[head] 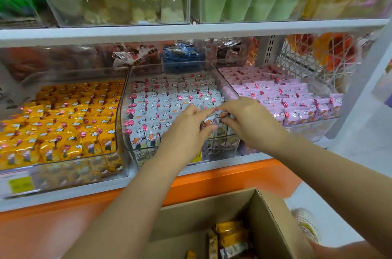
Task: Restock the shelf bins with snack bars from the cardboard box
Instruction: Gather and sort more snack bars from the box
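**Position of hands.** Both hands were close together over the front right part of the middle bin [226, 82]. The left hand [186, 129] and the right hand [248, 118] each had fingers curled onto a small bunch of white-wrapped snack bars [216, 116] held between them, fingertips nearly meeting. Motion blur prevented a count of the bars. The bunch hung just above the stock in that bin, where the front row directly under the hands appeared less full.

**Surroundings.** Beyond and left of the hands, the shelved white rows [165, 97] stood in tight files, faces forward. Yellow bars [63, 127] lay left of the left hand, and pink bars [286, 93] right of the right hand. The cardboard box [271, 216] stood open below the forearms, with a few boxed bars [231, 235], mostly yellow, at its bottom.

**Assessment.** The step in hand was judged to be seating the white bunch.
- The bars should go down upright, with the printed face matching their neighbours.
- They should be squared against the wall under the right hand and pressed back to close the row.
- One hand should let go first while the other steadies, since slick wrappers would likely fan out or topple.
- The colour match was correct.
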Tool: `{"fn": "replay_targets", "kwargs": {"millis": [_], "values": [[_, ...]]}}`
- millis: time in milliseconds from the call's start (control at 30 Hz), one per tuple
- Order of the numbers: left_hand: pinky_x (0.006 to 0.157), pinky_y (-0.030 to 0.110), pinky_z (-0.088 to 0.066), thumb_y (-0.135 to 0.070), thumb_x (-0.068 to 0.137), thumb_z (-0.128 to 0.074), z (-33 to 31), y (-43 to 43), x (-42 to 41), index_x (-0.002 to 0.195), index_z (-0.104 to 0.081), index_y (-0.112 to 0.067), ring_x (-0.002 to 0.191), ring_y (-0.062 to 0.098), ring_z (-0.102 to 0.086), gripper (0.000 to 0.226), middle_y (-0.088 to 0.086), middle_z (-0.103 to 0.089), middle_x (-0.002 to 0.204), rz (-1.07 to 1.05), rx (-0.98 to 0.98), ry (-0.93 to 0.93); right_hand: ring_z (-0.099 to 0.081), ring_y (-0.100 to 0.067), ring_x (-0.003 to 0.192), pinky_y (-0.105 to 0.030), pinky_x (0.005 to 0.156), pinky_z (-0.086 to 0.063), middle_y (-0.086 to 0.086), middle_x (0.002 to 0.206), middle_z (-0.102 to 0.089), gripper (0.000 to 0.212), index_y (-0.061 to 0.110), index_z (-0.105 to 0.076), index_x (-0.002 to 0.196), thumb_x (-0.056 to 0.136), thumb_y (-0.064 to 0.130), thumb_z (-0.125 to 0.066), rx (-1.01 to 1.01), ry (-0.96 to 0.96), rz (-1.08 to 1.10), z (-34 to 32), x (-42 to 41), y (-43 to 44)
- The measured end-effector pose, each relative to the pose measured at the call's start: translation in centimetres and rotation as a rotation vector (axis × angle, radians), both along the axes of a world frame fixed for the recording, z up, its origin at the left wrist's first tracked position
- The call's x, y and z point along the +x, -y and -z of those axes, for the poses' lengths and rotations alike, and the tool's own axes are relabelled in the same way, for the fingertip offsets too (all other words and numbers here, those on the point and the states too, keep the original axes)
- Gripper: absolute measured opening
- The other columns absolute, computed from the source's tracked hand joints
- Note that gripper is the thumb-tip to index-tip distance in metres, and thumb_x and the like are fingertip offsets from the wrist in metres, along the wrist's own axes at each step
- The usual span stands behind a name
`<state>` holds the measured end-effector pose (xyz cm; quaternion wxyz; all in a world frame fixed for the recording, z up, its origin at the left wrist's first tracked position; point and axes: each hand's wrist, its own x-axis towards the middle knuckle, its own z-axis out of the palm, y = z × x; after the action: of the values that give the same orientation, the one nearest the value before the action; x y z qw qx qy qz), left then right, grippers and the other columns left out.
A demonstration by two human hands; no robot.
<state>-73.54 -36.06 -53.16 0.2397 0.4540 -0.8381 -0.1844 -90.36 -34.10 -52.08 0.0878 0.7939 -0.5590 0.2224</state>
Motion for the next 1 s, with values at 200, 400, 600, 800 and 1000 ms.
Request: {"fn": "replay_targets", "kwargs": {"millis": [200,400,600,800,1000], "values": [[0.098,0.042,-0.041,-0.039,0.102,-0.028,-0.1,-0.1,1.1,0.15,-0.018,-0.033,0.125,0.017,-0.04,0.049,-0.007,-0.037,0.138,0.08,0.031,0.25,-0.066,-0.026,0.099,-0.05,0.103,-0.023,-0.01,0.107,-0.07,0.03,0.006,-0.067,0.109,0.081,0.008,-0.055,-0.105,-0.013,-0.028,2.5,-0.7,-1.5],[0.099,0.038,-0.031,-0.041,0.102,-0.027,0.6,0.2,0.6,0.15,-0.014,-0.037,0.125,0.022,-0.031,0.05,-0.002,-0.035,0.135,-0.044,-0.145,0.36,-0.062,-0.03,0.107,-0.049,0.108,-0.017,-0.011,0.111,-0.067,0.032,0.004,-0.063,0.115,0.084,0.0,-0.06,-0.054,-0.033,0.021,3.0,0.0,0.3],[0.109,0.042,-0.025,-0.044,0.099,-0.037,1.1,-2.0,1.2,0.151,-0.002,-0.034,0.137,0.021,-0.02,0.064,-0.002,-0.021,0.148,-0.037,-0.231,0.3,-0.035,-0.03,0.137,-0.055,0.114,-0.016,-0.01,0.146,-0.041,0.056,0.008,-0.038,0.142,0.09,0.029,-0.041,-0.096,-0.147,0.069,4.2,-0.4,-3.4],[0.09,0.028,-0.044,-0.02,0.096,-0.044,3.6,-6.6,4.4,0.133,-0.051,-0.025,0.108,0.01,-0.051,0.038,-0.009,-0.049,0.12,-0.002,-0.296,-0.169,-0.03,-0.019,0.138,-0.041,0.116,-0.016,-0.004,0.149,-0.037,0.054,0.012,-0.039,0.141,0.09,0.029,-0.043,-0.083,0.147,-0.016,7.3,1.9,-9.1],[0.085,0.035,-0.051,-0.008,0.093,-0.049,12.1,-10.2,6.1,0.112,-0.064,-0.022,0.09,0.007,-0.061,0.027,-0.012,-0.063,0.095,-0.175,-0.005,-0.287,-0.045,-0.003,0.111,-0.026,0.099,-0.034,0.014,0.118,-0.05,0.042,0.021,-0.05,0.133,0.092,0.015,-0.057,0.226,0.464,0.058,13.5,2.5,-13.3]]}}
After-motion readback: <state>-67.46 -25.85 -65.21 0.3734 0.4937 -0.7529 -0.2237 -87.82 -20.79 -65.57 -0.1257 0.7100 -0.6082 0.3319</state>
